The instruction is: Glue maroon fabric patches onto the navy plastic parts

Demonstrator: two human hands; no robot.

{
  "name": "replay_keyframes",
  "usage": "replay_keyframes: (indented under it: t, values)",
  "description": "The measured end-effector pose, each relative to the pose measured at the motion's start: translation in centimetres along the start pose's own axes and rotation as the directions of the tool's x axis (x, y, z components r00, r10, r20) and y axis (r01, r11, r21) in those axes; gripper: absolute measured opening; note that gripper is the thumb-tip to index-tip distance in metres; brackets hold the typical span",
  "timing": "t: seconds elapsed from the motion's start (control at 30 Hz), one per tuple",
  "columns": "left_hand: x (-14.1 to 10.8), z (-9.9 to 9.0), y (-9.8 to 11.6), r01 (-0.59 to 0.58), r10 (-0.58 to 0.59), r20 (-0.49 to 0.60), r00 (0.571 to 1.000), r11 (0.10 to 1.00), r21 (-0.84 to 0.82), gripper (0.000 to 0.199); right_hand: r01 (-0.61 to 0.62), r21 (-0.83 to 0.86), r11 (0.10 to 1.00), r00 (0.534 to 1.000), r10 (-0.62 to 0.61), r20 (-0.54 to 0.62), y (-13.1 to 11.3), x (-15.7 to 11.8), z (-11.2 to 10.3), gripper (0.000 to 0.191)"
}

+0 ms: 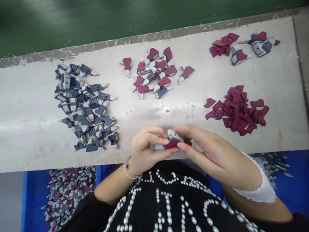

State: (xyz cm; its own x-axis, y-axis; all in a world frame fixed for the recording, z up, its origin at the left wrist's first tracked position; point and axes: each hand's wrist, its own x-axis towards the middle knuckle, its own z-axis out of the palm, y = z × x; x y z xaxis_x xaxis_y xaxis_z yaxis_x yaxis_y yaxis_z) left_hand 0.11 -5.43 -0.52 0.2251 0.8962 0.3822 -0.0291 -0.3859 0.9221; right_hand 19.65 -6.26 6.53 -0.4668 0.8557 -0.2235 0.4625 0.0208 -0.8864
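Close to my body, over the table's near edge, both hands grip one small plastic part [173,141], pale grey with a dark red face. My left hand [148,145] pinches it from the left, thumb on top. From the right, my right hand [196,141] presses its thumb against the red face; the fingers behind are partly hidden. Just beyond my hands lies a loose group of grey-and-blue parts with red faces [161,64]. A pile of loose dark red pieces [238,111] lies to the right. Left of my hands are many blue-and-grey parts [89,109] without red faces.
At the far right are a small heap of red pieces [222,45] and several assembled parts [259,40]. Blue bins stand below the near edge, one full of mixed parts [70,190], another with blue-grey parts [272,166]. A round white spot [165,111] marks the table.
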Motion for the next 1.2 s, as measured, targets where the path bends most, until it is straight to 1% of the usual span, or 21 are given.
replay_keyframes:
  t: [0.07,0.13,0.2,0.23,0.3,0.37,0.43,0.5,0.57,0.67,0.77,0.83,0.93,1.0,1.13,1.2]
  values:
    - [-0.5,-0.2,-0.3,0.11,-0.111,-0.003,0.994,0.993,-0.046,0.028,0.05,-0.06,0.997,0.999,-0.05,-0.009,0.2,0.0,0.1,0.022]
    - [-0.7,-0.4,-0.3,0.229,-0.227,0.035,0.973,0.972,-0.06,0.031,0.095,-0.155,0.983,0.995,-0.1,-0.023,0.5,0.0,0.2,0.024]
    - [-0.8,-0.8,0.1,0.332,-0.329,0.097,0.939,0.943,-0.022,0.036,0.119,-0.233,0.965,0.992,-0.124,-0.006,0.5,0.2,0.4,0.023]
    - [-0.7,-0.9,0.3,0.354,-0.353,0.125,0.927,0.935,0.02,0.036,0.125,-0.264,0.956,0.992,-0.128,0.007,0.5,0.2,0.4,0.022]
    - [-0.4,-1.1,0.8,0.34,-0.353,0.169,0.92,0.935,0.103,0.031,0.14,-0.307,0.941,0.99,-0.135,0.039,0.4,0.2,0.4,0.019]
    - [-0.2,-1.2,1.1,0.323,-0.335,0.184,0.924,0.942,0.093,0.023,0.167,-0.337,0.927,0.986,-0.151,0.073,0.2,0.1,0.3,0.019]
    - [-0.1,-1.0,1.1,0.347,-0.34,0.172,0.925,0.938,-0.012,0.022,0.205,-0.367,0.907,0.979,-0.185,0.09,0.1,-0.1,0.3,0.024]
    - [-0.1,-0.8,0.9,0.381,-0.362,0.151,0.92,0.915,-0.13,0.022,0.239,-0.397,0.886,0.971,-0.222,0.09,0.1,-0.3,0.4,0.029]
    - [-0.2,-0.6,0.7,0.414,-0.393,0.138,0.909,0.886,-0.207,0.022,0.255,-0.41,0.876,0.967,-0.236,0.097,0.3,-0.5,0.5,0.031]
    - [-0.4,-0.6,0.6,0.483,-0.454,0.168,0.875,0.838,-0.252,0.021,0.233,-0.388,0.892,0.972,-0.207,0.107,0.5,-0.5,0.5,0.031]
    - [-0.5,-1.0,0.6,0.544,-0.497,0.231,0.836,0.807,-0.232,0.022,0.179,-0.323,0.929,0.984,-0.162,0.08,0.7,-0.4,0.3,0.03]
    - [-0.5,-1.1,0.6,0.562,-0.509,0.252,0.823,0.797,-0.221,0.024,0.142,-0.278,0.95,0.99,-0.131,0.057,0.6,-0.4,0.2,0.028]
    - [-0.6,-1.2,0.5,0.575,-0.519,0.253,0.816,0.771,-0.273,0.025,0.103,-0.238,0.966,0.994,-0.093,0.054,0.5,-0.3,0.1,0.028]
    - [-0.6,-1.2,0.5,0.614,-0.553,0.266,0.789,0.717,-0.329,0.025,0.09,-0.217,0.972,0.995,-0.078,0.063,0.4,-0.3,0.2,0.027]
    - [-0.8,-1.2,0.9,0.715,-0.642,0.325,0.694,0.564,-0.413,0.024,0.121,-0.188,0.975,0.99,-0.106,0.091,0.2,-0.5,0.1,0.021]
    - [-0.9,-1.3,1.1,0.728,-0.652,0.342,0.677,0.524,-0.442,0.024,0.143,-0.201,0.969,0.986,-0.122,0.109,0.1,-0.6,0.1,0.019]
